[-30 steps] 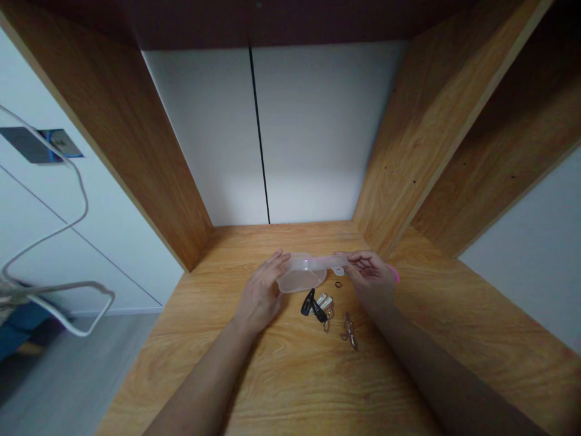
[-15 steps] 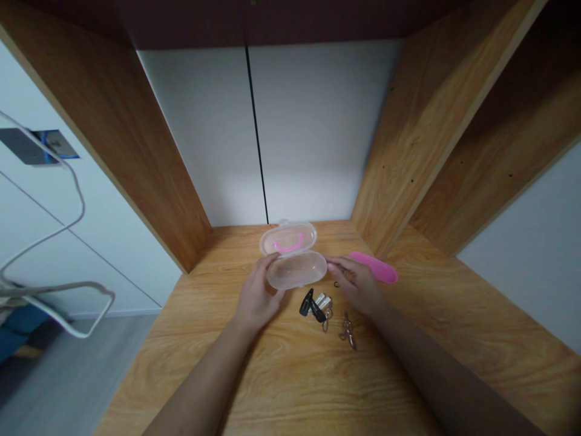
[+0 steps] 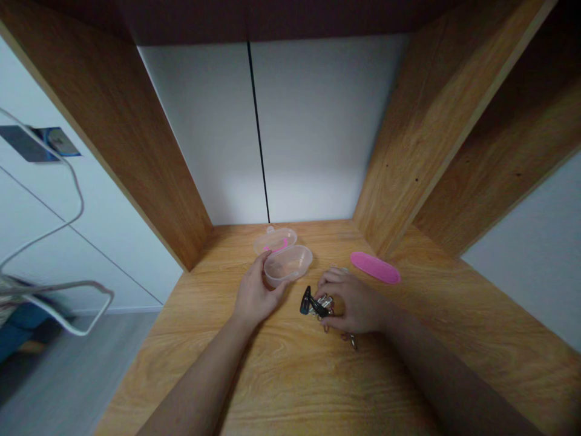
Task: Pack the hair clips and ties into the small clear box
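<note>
Nudged leftward, pinched in the left hand (image 3: 254,293), the clear case (image 3: 295,266) lies open below frame centre. Moved over the black clips (image 3: 318,307), the right hand (image 3: 351,300) curls its fingers, any pinch unclear; loose gripping could drop some.

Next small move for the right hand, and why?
I'd probably close the right hand on the black clips: its thumb and fingers sit apart around their right side, while the left hand holds the case, its lid open. Whether the right hand already touches the clips isn't clear.
</note>
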{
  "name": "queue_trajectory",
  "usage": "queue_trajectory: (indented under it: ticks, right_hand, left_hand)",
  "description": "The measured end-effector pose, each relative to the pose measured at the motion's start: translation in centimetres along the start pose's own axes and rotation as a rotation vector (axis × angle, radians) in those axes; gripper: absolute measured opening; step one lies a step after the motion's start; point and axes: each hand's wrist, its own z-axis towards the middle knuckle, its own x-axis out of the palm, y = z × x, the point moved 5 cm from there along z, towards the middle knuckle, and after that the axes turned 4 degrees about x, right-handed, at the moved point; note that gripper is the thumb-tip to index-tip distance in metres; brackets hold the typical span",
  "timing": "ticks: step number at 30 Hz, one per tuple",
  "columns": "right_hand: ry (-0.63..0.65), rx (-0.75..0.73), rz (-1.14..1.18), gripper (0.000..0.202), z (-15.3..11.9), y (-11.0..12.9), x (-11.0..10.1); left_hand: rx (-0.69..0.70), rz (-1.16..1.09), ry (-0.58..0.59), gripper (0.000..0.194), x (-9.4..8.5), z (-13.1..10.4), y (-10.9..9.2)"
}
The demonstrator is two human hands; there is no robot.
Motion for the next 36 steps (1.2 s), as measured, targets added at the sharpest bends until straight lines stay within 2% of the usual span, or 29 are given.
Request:
queue_trajectory:
  ticks: [4,11,16,21,26,29,36]
  right_hand:
    - [-0.032,-0.041,0.007,0.007,0.3,0.0,-0.1]
    - [0.001,0.01,0.032,0.026,0.3,-0.8,0.5]
    - [-0.013,0.031,0.009,0.014,0.3,-1.2,1.0]
    - [-0.032,0.079,-0.021,0.014,0.7,-1.8,1.3]
    - [-0.062,0.12,-0.006,0.018,0.6,-1.7,0.5]
    - [-0.042,0.092,0.045,0.012,0.2,-1.7,-0.2]
    - [0.03,0.106,0.088,0.025,-0.4,-2.2,0.0]
  left_hand:
    - [-0.018,0.037,0.018,0.074,0.0,0.1,-0.1]
    - [-0.03,0.032,0.031,0.074,0.0,0.1,0.0]
    - [-0.033,0.012,0.032,0.075,0.0,0.1,-0.1]
    - [-0.027,0.022,0.031,0.075,0.1,0.1,0.0]
    - [-0.025,0.025,0.044,0.075,0.2,0.1,0.1]
    - [-0.032,0.023,0.042,0.074,0.0,0.1,-0.1]
    - [-0.051,0.023,0.068,0.075,0.0,0.2,-0.4]
